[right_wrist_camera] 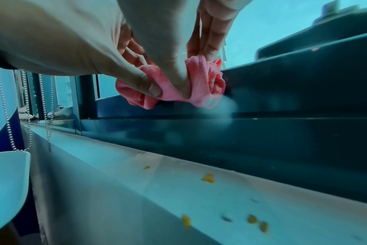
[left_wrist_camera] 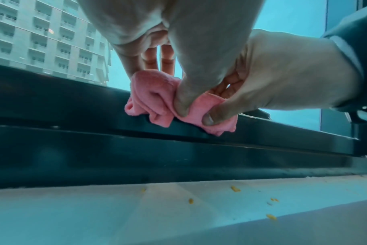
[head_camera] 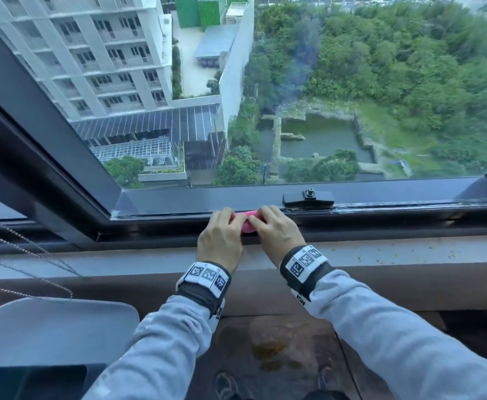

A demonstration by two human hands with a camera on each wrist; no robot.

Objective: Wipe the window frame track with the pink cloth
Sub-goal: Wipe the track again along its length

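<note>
Even daylight comes through the glass in the head view, whose edges bow. Both wrist views are teal-tinted, with blurred foregrounds and soft backlit subjects.

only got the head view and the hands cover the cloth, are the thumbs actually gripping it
Observer: Yes. In the left wrist view the left hand pinches the pink cloth with its thumb.
Operator: and the right one
Observer: The right hand pinches it too, thumb pressed into the bunched folds.
Operator: is the cloth flat or bunched
Observer: Bunched; its lower folds rest on the dark window frame track.
</note>
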